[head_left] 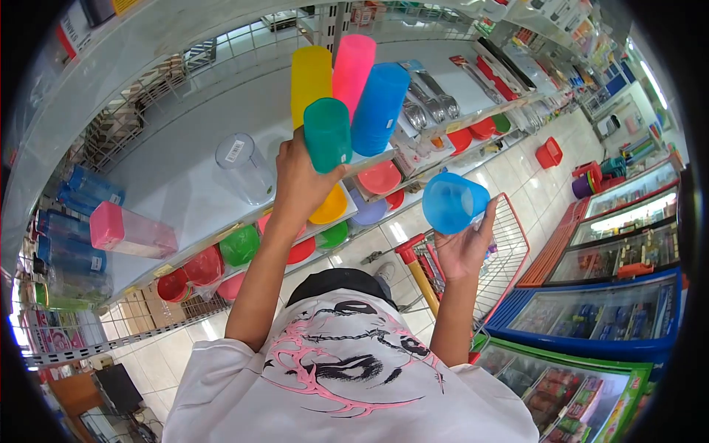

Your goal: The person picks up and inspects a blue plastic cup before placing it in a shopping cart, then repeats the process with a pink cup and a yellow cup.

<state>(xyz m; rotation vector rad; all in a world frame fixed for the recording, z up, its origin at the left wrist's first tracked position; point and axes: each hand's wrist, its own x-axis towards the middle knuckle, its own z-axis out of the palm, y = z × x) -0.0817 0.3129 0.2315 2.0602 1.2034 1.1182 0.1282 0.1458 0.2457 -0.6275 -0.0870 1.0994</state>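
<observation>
At the far left of the white shelf (185,184) lies a pink-lidded clear container (131,231), and toward the shelf's middle stands a clear tumbler (246,167) with a barcode sticker, well apart from the container; under the shelf's front edge sit red bowls (193,273) and a green bowl (240,245); right of the clear tumbler the left hand (303,181) is raised to the shelf, its fingers closed round the lower part of a teal cup (328,135), thumb on one side and fingers on the other; the teal cup stands in front of three tall stacks on the shelf, a yellow cup stack (311,77), a pink cup stack (354,66) and a blue cup stack (379,108), touching or nearly touching the yellow and blue ones, though which cannot be told; right of the stacks lie metal utensils (428,100) in packs, toward the shelf's right end; below and right of the shelf's front edge the right hand (465,247) holds a light blue cup (454,202), tilted with its open mouth toward the camera, the fingers curled loosely round its base and the palm half open; this cup is clear of the shelf, over a red-handled shopping trolley (495,251); further right from the shelf stand glass-topped freezer chests (598,310).
</observation>
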